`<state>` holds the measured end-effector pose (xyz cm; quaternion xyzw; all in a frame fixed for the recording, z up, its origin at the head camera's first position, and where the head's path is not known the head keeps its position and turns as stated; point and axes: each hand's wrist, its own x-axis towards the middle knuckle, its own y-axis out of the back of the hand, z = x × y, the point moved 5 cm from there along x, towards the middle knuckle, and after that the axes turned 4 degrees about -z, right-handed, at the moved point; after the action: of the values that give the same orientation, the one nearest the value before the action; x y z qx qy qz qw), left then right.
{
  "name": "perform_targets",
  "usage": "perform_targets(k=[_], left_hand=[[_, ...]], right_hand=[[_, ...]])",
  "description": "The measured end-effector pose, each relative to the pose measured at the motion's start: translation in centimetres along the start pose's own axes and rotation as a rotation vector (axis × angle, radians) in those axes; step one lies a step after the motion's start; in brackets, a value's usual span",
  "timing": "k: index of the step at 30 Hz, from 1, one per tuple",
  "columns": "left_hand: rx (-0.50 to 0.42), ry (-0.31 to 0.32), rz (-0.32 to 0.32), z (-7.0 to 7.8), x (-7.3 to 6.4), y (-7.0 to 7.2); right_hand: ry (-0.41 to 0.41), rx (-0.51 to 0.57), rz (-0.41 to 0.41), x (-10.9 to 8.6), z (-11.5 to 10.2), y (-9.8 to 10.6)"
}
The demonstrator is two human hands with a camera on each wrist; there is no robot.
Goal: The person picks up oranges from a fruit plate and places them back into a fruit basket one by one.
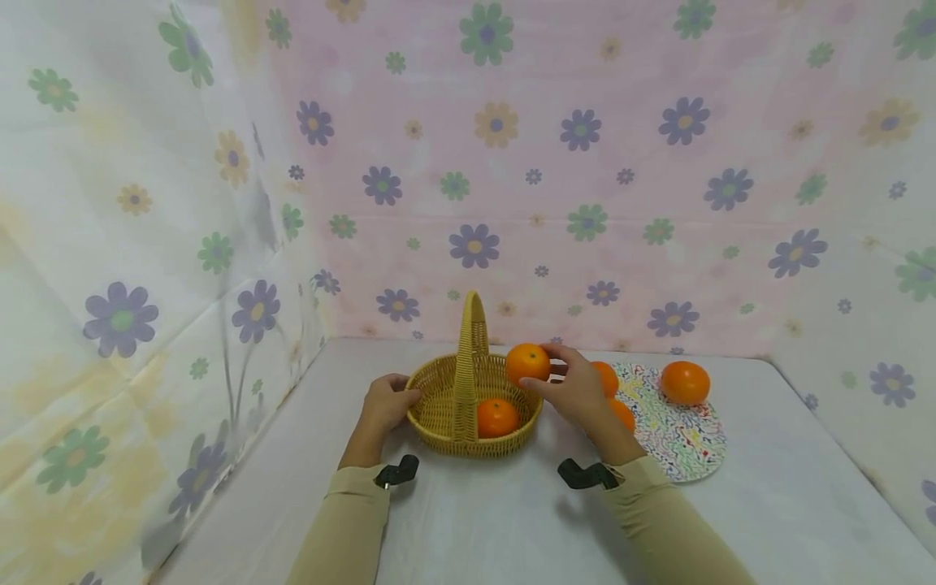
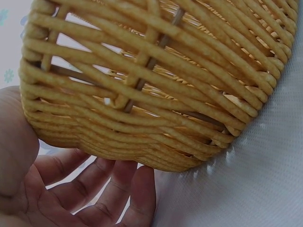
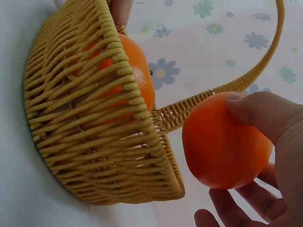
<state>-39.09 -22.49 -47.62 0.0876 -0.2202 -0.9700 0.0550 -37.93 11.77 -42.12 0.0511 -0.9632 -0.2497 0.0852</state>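
My left hand (image 1: 383, 404) grips the left rim of a yellow wicker basket (image 1: 431, 435) with a tall arched handle. In the left wrist view, the thumb side is at one side of the basket's weave (image 2: 156, 85) and the fingers (image 2: 85, 187) curl at its edge. Between thumb and fingers, my right hand (image 1: 581, 394) holds an orange (image 3: 225, 142) over the basket's right side, right of the handle. Inside the basket, another orange (image 1: 497, 418) lies beside the handle's near foot; the right wrist view shows it through the weave.
To the right, a round plate (image 1: 680, 447) with a colourful speckled pattern bears one orange (image 1: 685, 383) at its back. Two more oranges, (image 1: 605, 378) one behind the other, are partly hidden by my right hand. Flower-print cloth walls (image 1: 497, 187) enclose the white table (image 1: 475, 520).
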Motion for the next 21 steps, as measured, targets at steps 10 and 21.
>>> perform_targets(k=[10, 21], left_hand=[[-0.001, 0.001, 0.005, -0.1, 0.0, 0.0], [-0.021, 0.025, -0.014, -0.2, 0.3, -0.1]], right_hand=[[-0.031, 0.003, -0.040, 0.5, -0.4, -1.9], [-0.044, -0.038, -0.026, 0.8, -0.1, -3.2]])
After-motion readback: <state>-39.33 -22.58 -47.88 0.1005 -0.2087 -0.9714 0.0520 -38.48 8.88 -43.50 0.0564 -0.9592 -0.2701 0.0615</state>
